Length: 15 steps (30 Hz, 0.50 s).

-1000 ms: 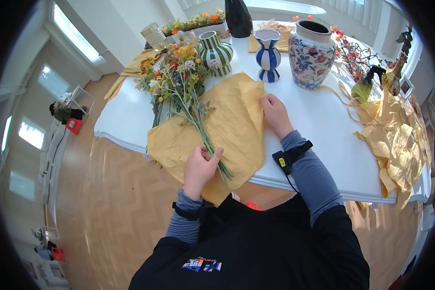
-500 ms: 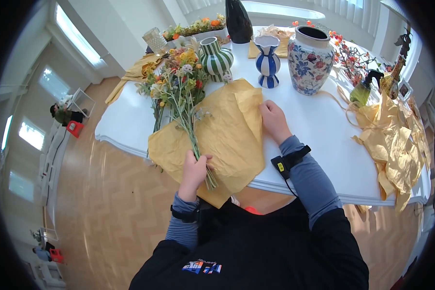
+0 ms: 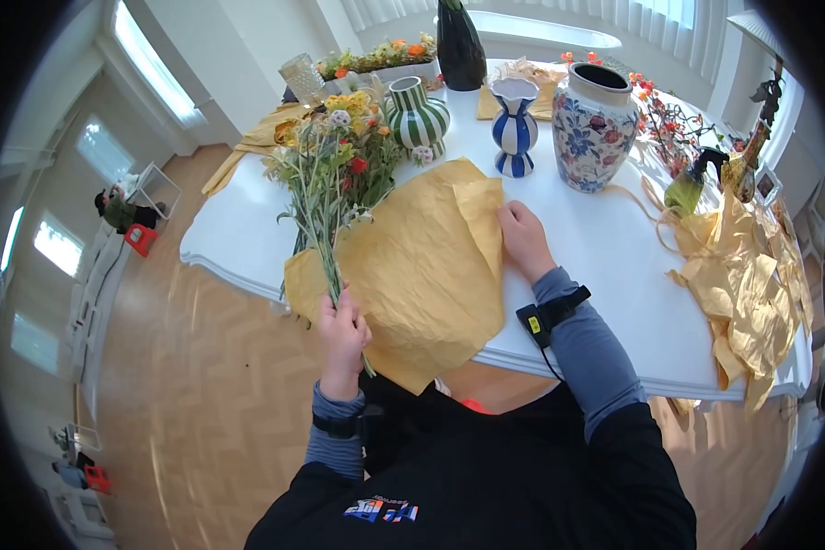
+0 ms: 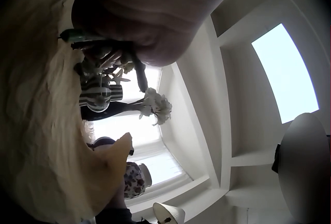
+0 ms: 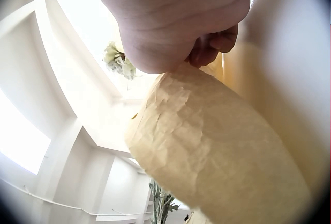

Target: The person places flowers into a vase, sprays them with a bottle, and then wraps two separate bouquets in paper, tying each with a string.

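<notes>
A bouquet of mixed artificial-looking flowers (image 3: 339, 165) leans over the left part of a yellow wrapping paper sheet (image 3: 431, 275) on the table. My left hand (image 3: 342, 339) grips its green stems (image 3: 325, 247) low down, near the table's front edge, and the stem ends poke out below the fingers. At the sheet's right edge, my right hand (image 3: 525, 240) pinches the paper. The right wrist view shows curled fingers (image 5: 222, 40) at the top of the raised, creased paper (image 5: 207, 136). In the left wrist view, the palm (image 4: 150, 11) hides most of the stems.
Behind the paper stand a green-striped vase (image 3: 418, 119), a blue-striped vase (image 3: 514, 128), a floral vase (image 3: 596, 128) and a tall black vase (image 3: 460, 55). Crumpled gold paper (image 3: 742, 284) and a spray bottle (image 3: 686, 191) lie to the right. A flower box (image 3: 380, 64) sits at the back.
My left hand has moved left with the bouquet, swinging the stems from across the paper's middle to its left side. The right hand keeps its place at the paper's edge.
</notes>
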Each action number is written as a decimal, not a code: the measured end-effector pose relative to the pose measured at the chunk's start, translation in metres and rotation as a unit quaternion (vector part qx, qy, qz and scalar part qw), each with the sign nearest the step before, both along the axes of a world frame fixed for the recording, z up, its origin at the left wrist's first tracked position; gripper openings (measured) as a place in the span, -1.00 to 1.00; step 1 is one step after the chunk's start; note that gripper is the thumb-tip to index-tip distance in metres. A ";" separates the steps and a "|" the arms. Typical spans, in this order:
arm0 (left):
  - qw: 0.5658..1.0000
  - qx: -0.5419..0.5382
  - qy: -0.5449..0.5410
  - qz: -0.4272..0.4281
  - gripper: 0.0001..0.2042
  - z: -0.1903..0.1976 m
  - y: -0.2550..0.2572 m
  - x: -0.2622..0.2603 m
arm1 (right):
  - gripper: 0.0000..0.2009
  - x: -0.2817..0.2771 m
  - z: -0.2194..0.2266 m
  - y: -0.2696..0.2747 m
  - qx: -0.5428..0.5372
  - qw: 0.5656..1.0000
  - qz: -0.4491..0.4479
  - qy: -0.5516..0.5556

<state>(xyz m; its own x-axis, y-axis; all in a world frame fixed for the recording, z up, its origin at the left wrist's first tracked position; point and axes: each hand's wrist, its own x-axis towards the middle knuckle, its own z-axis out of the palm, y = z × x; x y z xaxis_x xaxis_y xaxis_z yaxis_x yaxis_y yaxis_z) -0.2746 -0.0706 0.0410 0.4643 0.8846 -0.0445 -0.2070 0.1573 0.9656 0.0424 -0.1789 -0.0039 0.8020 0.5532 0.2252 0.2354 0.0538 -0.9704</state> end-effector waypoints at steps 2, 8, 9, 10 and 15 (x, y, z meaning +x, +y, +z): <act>0.999 0.034 -0.005 0.010 -0.77 0.005 0.002 -0.003 | -0.73 0.001 -0.002 0.001 0.002 1.000 -0.001 0.002; 0.989 0.132 -0.004 0.066 -0.76 0.028 0.022 -0.012 | -0.72 0.001 -0.003 0.002 0.001 1.000 0.005 0.011; 0.983 0.161 0.007 0.082 -0.74 0.033 0.028 -0.014 | -0.72 0.000 -0.001 0.001 0.000 1.000 0.004 0.011; 0.983 0.160 0.003 0.087 -0.74 0.039 0.033 -0.016 | -0.71 -0.001 0.000 0.001 -0.001 1.000 0.003 0.011; 0.972 0.195 -0.007 0.130 -0.74 0.066 0.053 -0.022 | -0.72 0.000 0.001 -0.001 -0.006 1.000 -0.001 0.008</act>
